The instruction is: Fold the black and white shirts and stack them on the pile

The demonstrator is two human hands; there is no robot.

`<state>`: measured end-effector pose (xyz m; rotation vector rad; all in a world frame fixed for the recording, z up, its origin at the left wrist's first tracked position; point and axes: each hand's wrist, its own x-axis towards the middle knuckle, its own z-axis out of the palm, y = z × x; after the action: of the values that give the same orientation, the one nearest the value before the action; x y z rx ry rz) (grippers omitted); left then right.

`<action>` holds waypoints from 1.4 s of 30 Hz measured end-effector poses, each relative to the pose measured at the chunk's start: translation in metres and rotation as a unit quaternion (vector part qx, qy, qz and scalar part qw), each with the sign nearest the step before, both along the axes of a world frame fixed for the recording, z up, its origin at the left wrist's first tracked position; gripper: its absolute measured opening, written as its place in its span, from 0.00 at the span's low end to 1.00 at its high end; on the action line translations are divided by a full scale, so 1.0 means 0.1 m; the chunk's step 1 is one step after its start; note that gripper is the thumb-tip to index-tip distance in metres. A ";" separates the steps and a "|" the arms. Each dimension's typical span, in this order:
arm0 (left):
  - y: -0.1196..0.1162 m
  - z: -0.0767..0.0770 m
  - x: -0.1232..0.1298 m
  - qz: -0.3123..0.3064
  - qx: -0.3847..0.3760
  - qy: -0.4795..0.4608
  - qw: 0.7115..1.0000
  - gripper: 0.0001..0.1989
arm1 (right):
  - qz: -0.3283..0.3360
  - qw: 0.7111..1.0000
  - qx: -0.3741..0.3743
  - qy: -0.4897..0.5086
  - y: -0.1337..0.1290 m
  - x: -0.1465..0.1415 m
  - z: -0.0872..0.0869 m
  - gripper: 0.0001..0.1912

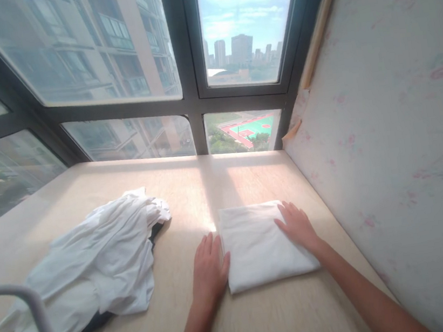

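A white cloth folded into a flat rectangle (257,248) lies on the pale wooden surface. My left hand (209,267) rests at its left edge, fingers stretched forward and the thumb by the fabric. On the upper right part of the cloth lies my right hand (297,226), its fingers spread flat. Neither hand grips anything. To the left is a loose, crumpled heap of white fabric (95,259), with something dark (97,322) showing from under it.
The wooden surface (179,188) runs up to dark-framed windows (194,104). A wall with floral paper (387,155) borders it on the right. A curved grey-white tube (41,320) crosses the lower left corner.
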<state>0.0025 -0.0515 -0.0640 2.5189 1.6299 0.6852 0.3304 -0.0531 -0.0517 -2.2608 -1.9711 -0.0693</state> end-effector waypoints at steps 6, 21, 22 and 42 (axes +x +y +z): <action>0.01 -0.08 -0.03 -0.002 0.020 -0.020 1.000 0.24 | 0.057 0.998 0.035 0.005 -0.38 -0.58 0.14 0.28; 0.00 -0.01 -0.03 -0.005 -0.017 -0.036 0.999 0.20 | 0.076 0.997 0.014 0.001 -0.63 -0.95 -0.02 0.29; 0.00 0.01 -0.03 -0.005 -0.021 -0.033 0.999 0.20 | 0.082 0.997 0.015 0.002 -0.64 -0.96 -0.03 0.29; 0.03 -0.03 -0.05 -0.016 0.020 -0.027 0.999 0.21 | 0.042 0.993 -0.103 0.048 -0.39 -0.91 0.16 0.32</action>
<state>-0.0028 -0.0489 -0.0673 2.5243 1.5710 0.7815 0.2392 -0.0922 -0.0357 -2.2484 -2.1067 0.2588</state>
